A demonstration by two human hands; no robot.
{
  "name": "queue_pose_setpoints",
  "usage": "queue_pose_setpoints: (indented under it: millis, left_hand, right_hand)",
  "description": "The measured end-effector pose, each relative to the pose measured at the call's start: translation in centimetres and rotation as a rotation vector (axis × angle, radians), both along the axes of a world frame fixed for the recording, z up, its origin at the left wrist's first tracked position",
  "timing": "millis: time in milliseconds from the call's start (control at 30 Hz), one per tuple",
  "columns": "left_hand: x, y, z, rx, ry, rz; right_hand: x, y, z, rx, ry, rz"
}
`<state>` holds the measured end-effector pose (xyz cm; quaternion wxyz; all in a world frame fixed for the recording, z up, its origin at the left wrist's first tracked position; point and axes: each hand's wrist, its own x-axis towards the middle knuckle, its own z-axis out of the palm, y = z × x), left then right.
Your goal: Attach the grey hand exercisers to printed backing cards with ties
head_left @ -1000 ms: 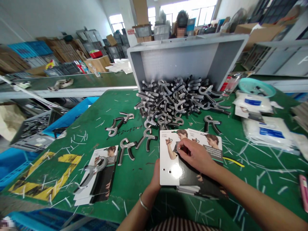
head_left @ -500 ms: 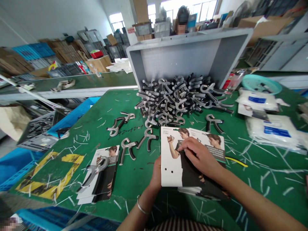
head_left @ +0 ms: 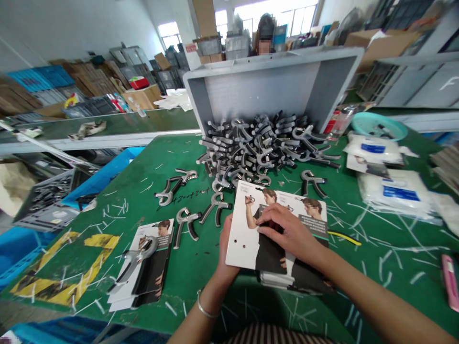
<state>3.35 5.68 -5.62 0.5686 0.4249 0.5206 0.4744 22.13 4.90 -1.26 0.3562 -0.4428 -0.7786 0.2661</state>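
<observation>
A printed card (head_left: 238, 248) with two small holes is tilted over a stack of similar cards (head_left: 311, 267) near the front edge of the green table. My left hand (head_left: 225, 253) grips the card's left edge, its fingers partly behind it. Over the card's face lies my right hand (head_left: 290, 234), thumb and fingers pinched together against it; whether they hold anything is hidden. To the left, a grey and black hand grip (head_left: 138, 258) rests on more cards (head_left: 161, 267). Other hand grips (head_left: 187, 222) lie beyond my left hand.
A tipped grey crate (head_left: 265, 88) stands behind a heap of hand grips (head_left: 258, 143). At right are white plastic packs (head_left: 401, 191), a turquoise dish (head_left: 380, 125), a yellow-handled tool (head_left: 346, 237) and a pink object (head_left: 449, 282). A person (head_left: 265, 36) is behind the crate.
The top card has shifted left and tilted away from the stack, with my left hand at its edge. My right hand has moved slightly left. The view has turned slightly right.
</observation>
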Motion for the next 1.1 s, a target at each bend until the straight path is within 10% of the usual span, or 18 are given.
queue_pose_setpoints:
  millis: [200, 433, 533, 733, 1100]
  left_hand:
    - [-2.2, -1.0, 2.5, -0.057, -0.186, -0.014]
    - [-2.7, -2.3, 3.5, -0.275, -0.105, -0.349]
    - [-2.9, -2.3, 3.2, -0.251, -0.047, -0.335]
    - [-1.8, -0.3, 3.2, -0.224, 0.013, -0.484]
    - [-2.9, 0.1, 2.4, -0.240, -0.175, -0.217]
  right_hand:
    - [0.5, 0.3, 0.0, -0.035, 0.187, -0.065]
    - [2.7, -1.3, -0.6, -0.120, 0.354, -0.322]
    - [8.9, -2.6, -2.4, -0.127, 0.022, -0.731]
    - [25.0, -4.2, -6.1, -0.325, -0.341, -1.023]
    - [30.4, -4.4, -7.8, -0.758, -0.395, -0.785]
